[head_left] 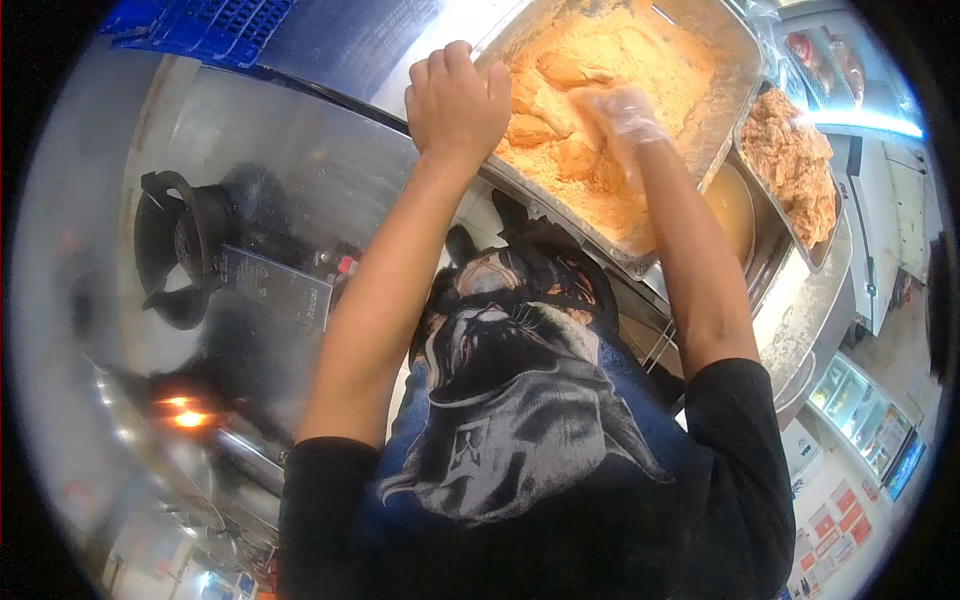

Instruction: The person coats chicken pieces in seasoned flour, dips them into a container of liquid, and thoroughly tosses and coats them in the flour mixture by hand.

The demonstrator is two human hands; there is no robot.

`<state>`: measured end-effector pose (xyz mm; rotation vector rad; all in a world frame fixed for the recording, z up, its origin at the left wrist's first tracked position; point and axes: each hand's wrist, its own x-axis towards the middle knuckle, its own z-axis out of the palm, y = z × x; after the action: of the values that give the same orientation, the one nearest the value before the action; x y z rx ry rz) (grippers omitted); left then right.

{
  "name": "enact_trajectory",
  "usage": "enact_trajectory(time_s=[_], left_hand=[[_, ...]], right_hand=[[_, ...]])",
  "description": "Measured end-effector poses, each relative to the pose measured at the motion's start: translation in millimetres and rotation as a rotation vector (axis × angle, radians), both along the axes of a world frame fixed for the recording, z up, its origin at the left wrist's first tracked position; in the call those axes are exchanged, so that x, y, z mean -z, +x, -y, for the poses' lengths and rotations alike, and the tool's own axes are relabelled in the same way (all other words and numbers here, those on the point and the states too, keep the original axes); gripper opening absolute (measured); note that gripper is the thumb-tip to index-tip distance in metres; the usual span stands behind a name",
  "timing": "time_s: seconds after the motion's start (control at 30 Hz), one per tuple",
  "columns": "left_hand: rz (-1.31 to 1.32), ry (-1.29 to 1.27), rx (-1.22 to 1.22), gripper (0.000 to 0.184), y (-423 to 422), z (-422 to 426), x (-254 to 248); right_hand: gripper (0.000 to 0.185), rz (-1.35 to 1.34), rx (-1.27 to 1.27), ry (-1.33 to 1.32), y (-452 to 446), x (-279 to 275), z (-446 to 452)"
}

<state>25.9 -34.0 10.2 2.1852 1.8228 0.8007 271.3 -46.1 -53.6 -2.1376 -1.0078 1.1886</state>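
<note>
Left hand [458,100] half-curled at the tray [570,220] rim; right hand [622,115] amid orange powder [600,50]; both grips unclear.

Brightly lit over the powder [550,75], dimmer at lower left. Glares white at the light tube [868,123], glows orange low left. Blurs hazily along the left, curves and blackens toward the corners.

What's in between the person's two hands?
In the head view, lumpy orange powder in the metal tray lies between the left hand, at the tray's edge, and the right hand, in a clear glove.
</note>
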Motion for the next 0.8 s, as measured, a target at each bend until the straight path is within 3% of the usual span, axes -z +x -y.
enact_trajectory(time_s=[0.03,0.07,0.1,0.2,0.37,0.4,0.43,0.5,0.63,0.7,0.73,0.8], left_hand=[[0.012,-0.009,0.006,0.049,0,1,-1],[0.015,-0.009,0.002,0.049,2,0,2],[0.017,-0.006,0.002,0.048,2,1,2],[0.019,-0.005,-0.006,0.047,2,1,3],[0.026,-0.051,-0.013,0.045,2,-1,1],[0.026,-0.054,-0.018,0.044,2,0,1],[0.025,-0.057,-0.022,0.044,3,0,1],[0.023,-0.064,-0.019,0.044,3,1,1],[0.03,-0.074,0.007,0.044,1,-2,3],[0.031,-0.094,0.0,0.044,3,-2,0],[0.026,-0.106,-0.015,0.044,3,-1,-3],[0.024,-0.1,-0.003,0.044,1,-1,-1]], right_hand=[[0.037,0.105,-0.006,0.162,-9,16,-2],[0.039,0.271,-0.124,-0.07,-30,-40,-5],[0.039,0.272,-0.13,-0.071,-28,-32,-8],[0.047,0.059,-0.213,-0.111,-17,-9,-18],[0.054,-0.669,-0.287,0.205,42,-29,-38],[0.059,-0.264,-0.464,0.139,20,-60,-48],[0.059,-0.268,-0.469,0.135,16,-51,-52],[0.076,-0.011,-0.507,0.165,-1,-39,-62],[0.084,0.103,-0.58,0.07,-47,-44,-46],[0.083,0.394,-0.847,0.225,-50,-34,-33],[0.071,0.227,-0.739,0.089,-60,-31,-30],[0.064,0.24,-0.727,0.114,-72,-48,-21]])
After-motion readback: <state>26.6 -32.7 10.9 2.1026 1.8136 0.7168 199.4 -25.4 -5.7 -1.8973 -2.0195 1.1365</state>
